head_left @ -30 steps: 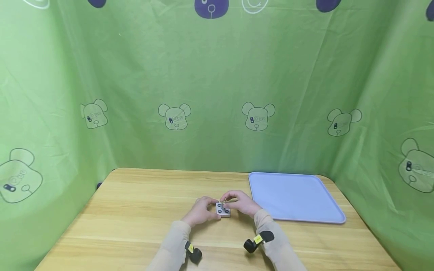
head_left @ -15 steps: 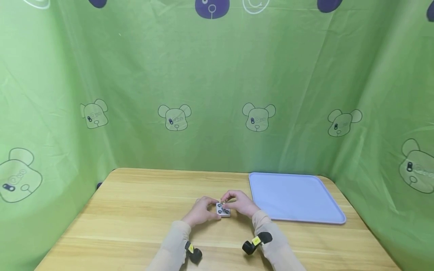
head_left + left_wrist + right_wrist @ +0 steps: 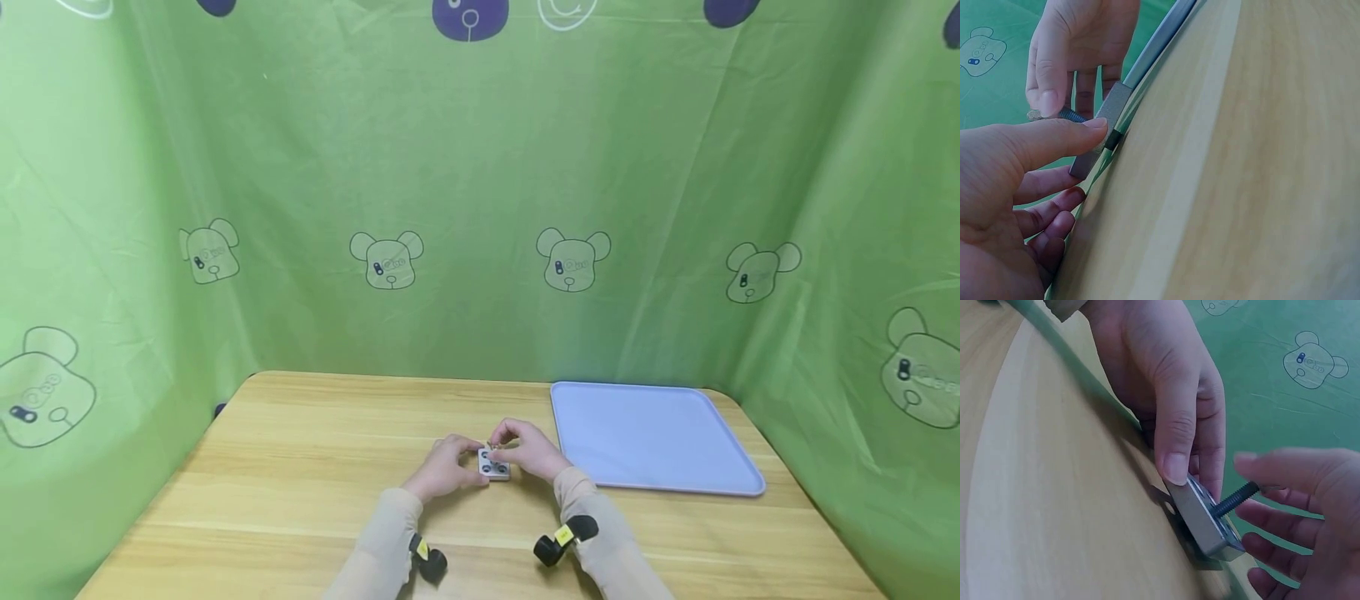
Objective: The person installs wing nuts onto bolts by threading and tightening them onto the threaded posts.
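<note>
A small silver-grey metal block (image 3: pixel 493 476) with several round holes in its face lies on the table. My left hand (image 3: pixel 444 472) grips it by the edges, thumb at the near side and fingers at the far side; in the right wrist view the left thumb presses the block (image 3: pixel 1196 515). From one hole a bolt (image 3: pixel 1235 500) with a dark threaded shank sticks out. My right hand (image 3: pixel 528 450) pinches its outer end between thumb and index finger, other fingers spread loosely. A pale end of the bolt (image 3: pixel 1034 115) pokes past the right thumb in the left wrist view.
A light blue-violet tray (image 3: pixel 652 437) lies right of the hands, close to the right wrist. The wooden table (image 3: pixel 300 467) ends at a green curtain (image 3: pixel 480 333) behind and at both sides. Each wrist carries a black camera (image 3: pixel 558 542) on a strap.
My right hand and forearm have shifted slightly to the left and turned a little at the bolt's end. The left hand and the block have stayed in place.
</note>
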### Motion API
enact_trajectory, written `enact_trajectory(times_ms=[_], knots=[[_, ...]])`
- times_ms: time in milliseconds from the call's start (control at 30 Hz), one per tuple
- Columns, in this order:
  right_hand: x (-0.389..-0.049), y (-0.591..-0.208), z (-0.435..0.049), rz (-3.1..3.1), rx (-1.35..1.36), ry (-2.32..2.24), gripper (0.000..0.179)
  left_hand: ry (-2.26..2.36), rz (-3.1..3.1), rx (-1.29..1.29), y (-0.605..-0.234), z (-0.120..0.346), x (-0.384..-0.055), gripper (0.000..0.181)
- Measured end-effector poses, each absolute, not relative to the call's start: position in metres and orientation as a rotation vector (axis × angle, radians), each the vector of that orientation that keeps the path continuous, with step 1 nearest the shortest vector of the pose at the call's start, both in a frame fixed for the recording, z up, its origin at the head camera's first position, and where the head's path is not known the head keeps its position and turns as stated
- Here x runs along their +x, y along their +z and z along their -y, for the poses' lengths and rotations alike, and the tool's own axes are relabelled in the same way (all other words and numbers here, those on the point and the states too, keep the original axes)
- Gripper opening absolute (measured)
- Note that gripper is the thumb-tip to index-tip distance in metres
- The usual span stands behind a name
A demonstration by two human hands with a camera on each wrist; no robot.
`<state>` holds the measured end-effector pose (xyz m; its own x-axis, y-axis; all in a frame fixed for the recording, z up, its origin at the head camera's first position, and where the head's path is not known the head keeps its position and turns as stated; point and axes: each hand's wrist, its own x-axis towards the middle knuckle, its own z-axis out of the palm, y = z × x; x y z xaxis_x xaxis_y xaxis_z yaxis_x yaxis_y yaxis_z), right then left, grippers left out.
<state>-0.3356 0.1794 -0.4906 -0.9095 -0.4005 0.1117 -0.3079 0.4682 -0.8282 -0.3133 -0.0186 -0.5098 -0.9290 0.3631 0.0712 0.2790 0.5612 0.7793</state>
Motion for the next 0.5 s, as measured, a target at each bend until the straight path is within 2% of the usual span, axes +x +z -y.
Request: enact_trajectory(times_ms=[367,500], knots=[[-0.336,-0.484,-0.191,-2.439,-0.564,-1.577,0.03,1.306,-2.695,0.528,-0.511,0.018,-0.314,0.059],[-0.335,-0.482,-0.197,-2.31,-0.635,-1.587,0.033,1.313,-2.69,0.53,-0.51,0.018,-0.313,0.059]])
